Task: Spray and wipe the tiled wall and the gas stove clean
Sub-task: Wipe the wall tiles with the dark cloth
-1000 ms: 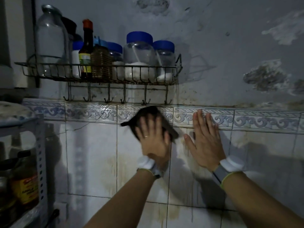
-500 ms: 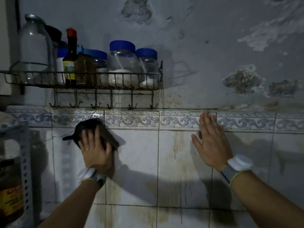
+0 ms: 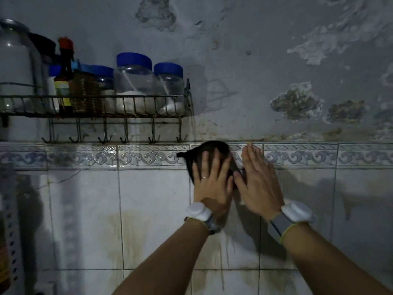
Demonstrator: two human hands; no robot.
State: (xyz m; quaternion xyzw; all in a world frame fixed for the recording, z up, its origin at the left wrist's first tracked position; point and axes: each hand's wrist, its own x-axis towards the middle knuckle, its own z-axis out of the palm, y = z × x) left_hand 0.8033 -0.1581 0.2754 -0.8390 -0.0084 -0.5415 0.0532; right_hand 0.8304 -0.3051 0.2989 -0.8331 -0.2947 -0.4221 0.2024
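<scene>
The tiled wall (image 3: 153,209) fills the lower half of the view, white tiles with brownish drip stains under a patterned blue border strip (image 3: 85,157). My left hand (image 3: 212,179) presses a dark cloth (image 3: 212,149) flat against the border strip with straight fingers. Just to its right, my right hand (image 3: 258,179) lies flat on the wall, fingers straight, its thumb close to the cloth's edge. Both wrists wear white bands. No stove or spray bottle is in view.
A wire rack (image 3: 95,107) with hooks hangs on the wall at upper left, holding blue-lidded jars (image 3: 134,81), a dark sauce bottle (image 3: 63,75) and a large glass jar (image 3: 17,67). A perforated metal shelf post (image 3: 10,231) stands at the left edge. Above the tiles the plaster is peeling.
My left hand has swept the cloth rightward along the wall, from the far-left tiles back up onto the border strip beside my right hand. My right hand stayed pressed on the wall.
</scene>
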